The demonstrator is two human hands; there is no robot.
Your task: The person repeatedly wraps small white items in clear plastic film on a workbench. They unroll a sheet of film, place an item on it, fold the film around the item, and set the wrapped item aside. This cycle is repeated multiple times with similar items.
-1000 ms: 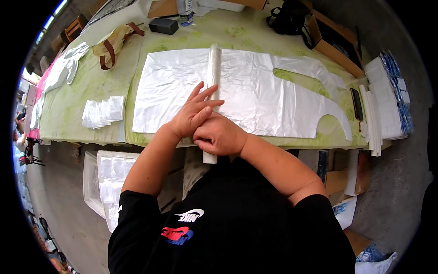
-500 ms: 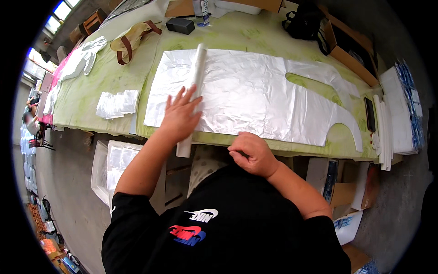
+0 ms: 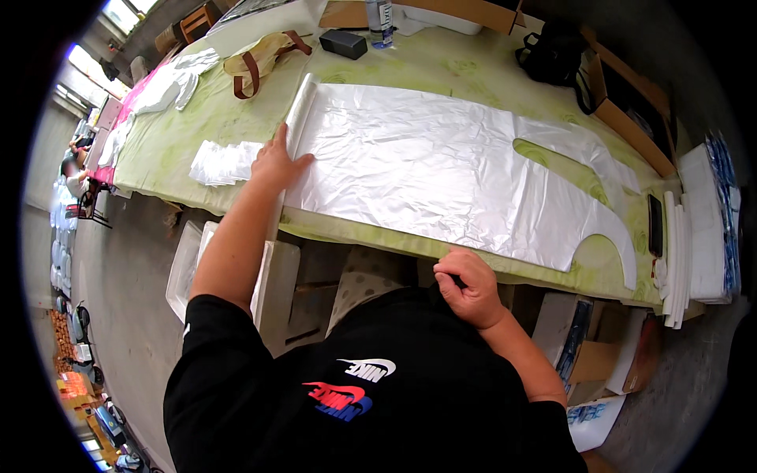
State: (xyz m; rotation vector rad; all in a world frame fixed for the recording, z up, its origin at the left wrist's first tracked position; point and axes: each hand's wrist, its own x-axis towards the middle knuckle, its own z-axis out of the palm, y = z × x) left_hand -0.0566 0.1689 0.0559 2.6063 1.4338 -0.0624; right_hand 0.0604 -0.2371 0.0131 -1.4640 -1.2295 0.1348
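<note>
A thin, crinkled white plastic apron [image 3: 410, 165] lies spread on the table, its cut-out end to the right. Along its left end runs a pale tube [image 3: 301, 110]. My left hand [image 3: 276, 163] rests on this tube, fingers stretched forward and thumb apart, not wrapped round it. My right hand [image 3: 468, 288] is held in a loose fist just in front of the table's near edge, apart from the apron. Nothing shows between its fingers. Beside my left hand lies a bunch of folded clear plastic pieces [image 3: 223, 162].
Green patterned cloth [image 3: 355, 225] covers the table. A tote bag [image 3: 264, 61], black case [image 3: 344, 44] and bottle [image 3: 380, 24] stand far left. At right are a cardboard box [image 3: 631, 118], black bag [image 3: 550, 57], phone [image 3: 655, 225] and white rolls [image 3: 675, 260]. A plastic bin [image 3: 184, 264] sits below.
My left hand and the tube have moved left over the apron to its left end, leaving that stretch smoother. My right hand stays in a fist. The whole view has shifted slightly.
</note>
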